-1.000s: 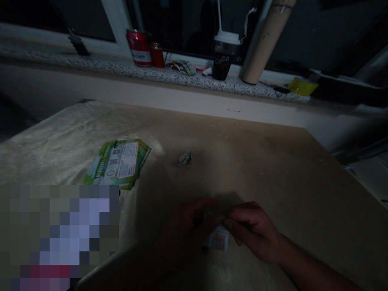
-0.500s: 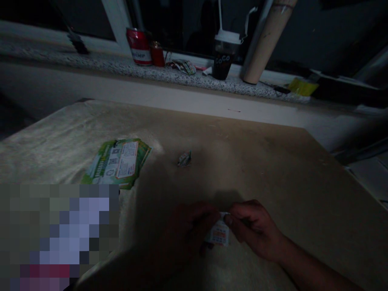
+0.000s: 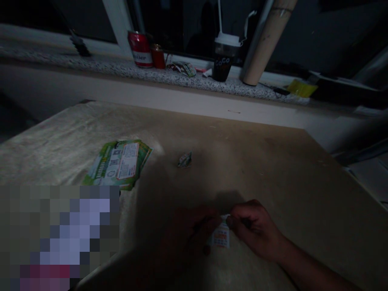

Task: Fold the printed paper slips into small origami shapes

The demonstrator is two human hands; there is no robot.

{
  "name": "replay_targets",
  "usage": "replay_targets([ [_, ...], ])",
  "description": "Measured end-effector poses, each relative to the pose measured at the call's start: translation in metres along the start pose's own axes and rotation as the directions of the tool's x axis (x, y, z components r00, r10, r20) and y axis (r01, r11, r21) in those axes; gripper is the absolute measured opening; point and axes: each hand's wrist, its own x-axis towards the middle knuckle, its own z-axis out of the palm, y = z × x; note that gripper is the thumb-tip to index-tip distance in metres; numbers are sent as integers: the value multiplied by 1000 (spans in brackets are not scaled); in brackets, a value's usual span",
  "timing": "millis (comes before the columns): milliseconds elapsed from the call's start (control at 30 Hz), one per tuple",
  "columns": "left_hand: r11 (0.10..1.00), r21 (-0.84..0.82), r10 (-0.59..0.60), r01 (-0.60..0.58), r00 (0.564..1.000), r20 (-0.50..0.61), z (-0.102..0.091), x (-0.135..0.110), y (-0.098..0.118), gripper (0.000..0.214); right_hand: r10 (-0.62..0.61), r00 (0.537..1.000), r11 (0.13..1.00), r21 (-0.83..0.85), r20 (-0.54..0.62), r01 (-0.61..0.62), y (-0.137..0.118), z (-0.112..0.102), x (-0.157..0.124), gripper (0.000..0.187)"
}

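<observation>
Low over the near part of the table (image 3: 273, 161), my left hand (image 3: 188, 232) and my right hand (image 3: 257, 230) meet. Both pinch a small printed paper slip (image 3: 221, 236), white with orange marks, by its top edge between their fingertips. My left hand lies in deep shadow. A stack of green printed leaflets (image 3: 119, 163) lies to the left. A small folded scrap of paper (image 3: 184, 159) rests on the table beyond my hands.
A stone window ledge (image 3: 182, 79) runs along the back with a red can (image 3: 140, 48), a smaller red can (image 3: 158, 56), a dark lidded cup with a straw (image 3: 223, 58), a cardboard tube (image 3: 263, 40) and a yellow packet (image 3: 301, 87). The room is dim.
My hands stay pinched on the slip. More of its white and orange face shows below the fingers than a second ago.
</observation>
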Motion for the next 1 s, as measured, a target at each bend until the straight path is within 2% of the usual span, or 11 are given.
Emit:
replay_targets([
  [300,999,34,38,-36,998,-41,-3,2,0,35,1,1000,999,35,-2,-1,4,0,1,40],
  [500,981,134,147,-144,989,-11,-1,0,-2,34,8,1000,1000,-13,-20,-9,3,2,0,41],
  [667,981,156,124,-117,992,-34,-3,-3,2,31,-7,1000,999,43,-9,7,0,0,0,38],
  [833,998,24,56,-54,995,-87,-4,-3,7,33,-50,995,996,85,91,42,-2,0,-1,23],
  [900,998,-45,32,-36,995,-93,-1,-3,7,34,-64,990,996,63,124,57,-1,1,-2,26],
  [1000,990,-132,36,-47,996,-85,2,-1,4,34,-68,994,997,42,84,65,1,1,-2,33],
])
